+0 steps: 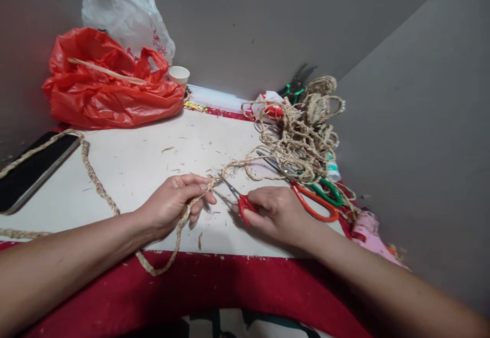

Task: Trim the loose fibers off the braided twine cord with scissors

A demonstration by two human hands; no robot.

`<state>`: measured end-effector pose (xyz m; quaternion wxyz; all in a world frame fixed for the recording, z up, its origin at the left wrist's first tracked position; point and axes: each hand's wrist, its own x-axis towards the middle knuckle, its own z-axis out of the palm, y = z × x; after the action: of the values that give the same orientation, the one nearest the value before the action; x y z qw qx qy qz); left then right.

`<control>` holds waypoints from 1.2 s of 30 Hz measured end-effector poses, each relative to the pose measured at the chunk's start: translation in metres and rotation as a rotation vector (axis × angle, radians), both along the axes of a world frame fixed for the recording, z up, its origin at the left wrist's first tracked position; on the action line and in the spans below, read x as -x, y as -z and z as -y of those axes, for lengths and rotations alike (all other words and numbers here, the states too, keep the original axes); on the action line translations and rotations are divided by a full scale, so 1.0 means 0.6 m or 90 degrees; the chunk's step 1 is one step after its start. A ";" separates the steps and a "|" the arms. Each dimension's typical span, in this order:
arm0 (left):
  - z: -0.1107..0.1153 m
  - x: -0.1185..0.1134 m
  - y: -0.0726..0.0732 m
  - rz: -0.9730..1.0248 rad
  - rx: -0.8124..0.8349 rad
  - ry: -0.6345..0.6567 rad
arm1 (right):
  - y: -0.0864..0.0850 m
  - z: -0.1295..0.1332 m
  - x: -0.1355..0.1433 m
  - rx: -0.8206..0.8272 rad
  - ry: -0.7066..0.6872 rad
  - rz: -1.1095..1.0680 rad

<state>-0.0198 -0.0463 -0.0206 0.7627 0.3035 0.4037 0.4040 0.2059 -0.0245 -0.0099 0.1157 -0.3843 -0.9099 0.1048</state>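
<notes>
- Behind your hands, a red bag (115,100) carrying a wooden stick (103,70) fills the far left, with a white bag (122,14) behind it and a paper cup (179,75) beside it.
- On your right, a tangled rope heap (302,139), an orange handle loop (316,206) and a green handle loop (329,192) crowd your right hand (273,213).
- A phone (40,169) lies at far left, the braided rope (184,218) crossing it.
- Walls close off the back and right; the open room is mid-sheet, beyond your left hand (179,200). The white sheet's (141,159) near edge runs just below your hands, a rope loop drooping past it over the red worktop (229,282).
- Count two bags, one cup, one phone.
- Your left hand pinches the braided rope; your right grips one pair of red-handled scissors (242,203), tips at the rope beside your left fingertips.
</notes>
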 end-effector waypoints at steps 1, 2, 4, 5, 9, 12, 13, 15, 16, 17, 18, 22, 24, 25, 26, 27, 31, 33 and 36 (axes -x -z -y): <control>0.001 -0.001 0.001 -0.006 -0.007 -0.002 | 0.000 0.000 0.002 0.012 0.015 -0.019; 0.003 -0.001 0.000 -0.019 -0.017 -0.012 | 0.000 0.001 0.004 0.019 0.027 -0.037; 0.008 -0.003 -0.004 -0.070 -0.055 -0.051 | -0.001 0.004 0.013 0.025 0.043 -0.063; 0.011 -0.003 -0.008 -0.104 -0.084 -0.070 | -0.002 0.006 0.019 0.027 0.047 -0.069; 0.024 -0.002 -0.024 -0.192 -0.186 -0.043 | -0.014 0.019 0.048 0.067 0.046 -0.035; 0.030 -0.002 -0.029 -0.182 -0.200 -0.008 | -0.028 0.024 0.061 0.153 0.034 -0.026; 0.031 -0.002 -0.029 -0.174 -0.204 -0.004 | -0.033 0.023 0.062 0.221 0.025 -0.048; 0.035 -0.004 -0.029 -0.157 -0.212 0.002 | -0.038 0.018 0.059 0.435 -0.005 -0.121; 0.036 -0.005 -0.029 -0.155 -0.215 0.005 | -0.039 0.014 0.056 0.564 -0.021 -0.162; 0.038 -0.006 -0.029 -0.157 -0.216 0.006 | -0.038 0.012 0.053 0.685 -0.032 -0.202; 0.040 -0.007 -0.029 -0.162 -0.215 0.003 | -0.035 0.010 0.051 0.781 -0.033 -0.243; 0.048 -0.008 -0.039 -0.165 -0.227 -0.013 | -0.019 0.018 0.045 0.778 0.007 -0.404; 0.053 -0.009 -0.045 -0.145 -0.248 0.009 | -0.013 0.023 0.038 0.767 -0.008 -0.439; 0.055 -0.009 -0.048 -0.133 -0.253 0.026 | -0.010 0.025 0.033 0.816 -0.026 -0.441; 0.058 -0.010 -0.050 -0.121 -0.250 0.045 | -0.008 0.025 0.028 0.891 -0.047 -0.440; 0.060 -0.011 -0.051 -0.109 -0.238 0.064 | -0.005 0.024 0.023 0.968 -0.066 -0.436; 0.064 -0.015 -0.041 -0.081 -0.153 0.079 | 0.009 0.017 0.015 1.061 -0.110 -0.431; 0.063 -0.016 -0.037 -0.078 -0.123 0.046 | 0.012 0.020 0.016 1.019 -0.073 -0.449; 0.062 -0.017 -0.039 -0.062 -0.113 0.038 | 0.011 0.034 0.018 1.010 -0.028 -0.453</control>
<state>-0.0096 -0.0835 0.0031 0.7239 0.4013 0.3934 0.4002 0.1950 -0.0450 -0.0164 0.0892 -0.2785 -0.4849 0.8242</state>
